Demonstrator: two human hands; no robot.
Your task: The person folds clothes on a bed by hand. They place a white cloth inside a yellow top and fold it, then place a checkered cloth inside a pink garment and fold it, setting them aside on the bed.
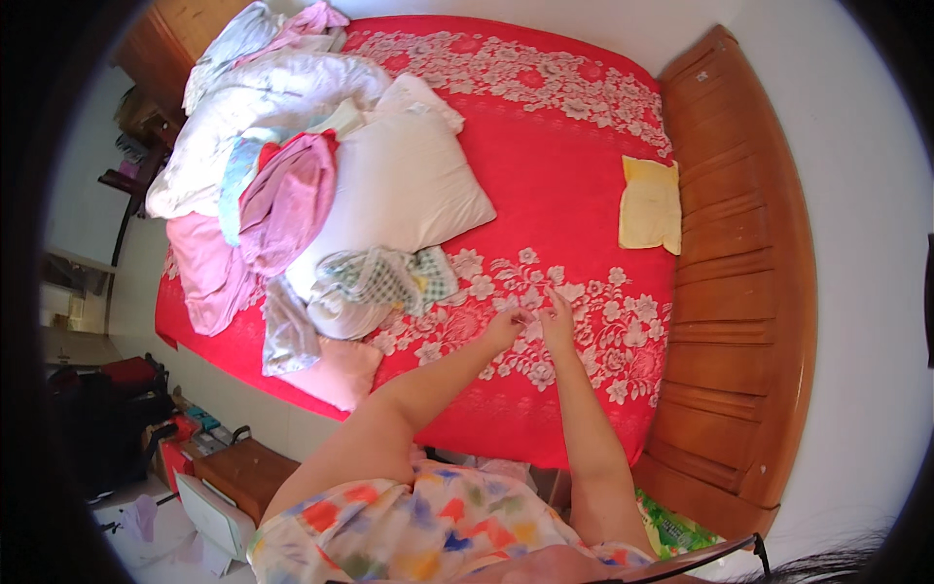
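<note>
My left hand (508, 327) hovers over the flowered band of the red bedsheet (559, 214), its fingers loosely bent and a little apart. Close beside it is my right hand (557, 322), fingers stretched away from me. I make out nothing held in either hand; the pale flower print behind them makes small details hard to tell. To the left of my hands lies a green-and-white checked cloth (375, 277), crumpled against a large white pillow (404, 185). A peach-coloured cushion (341, 372) rests near the bed's front edge.
A pink garment (289, 202) and a white quilt (282, 102) are heaped at the left. A small yellow pillow (650, 204) lies by the wooden headboard (730, 253) on the right. On the floor at lower left stands a brown box (243, 474).
</note>
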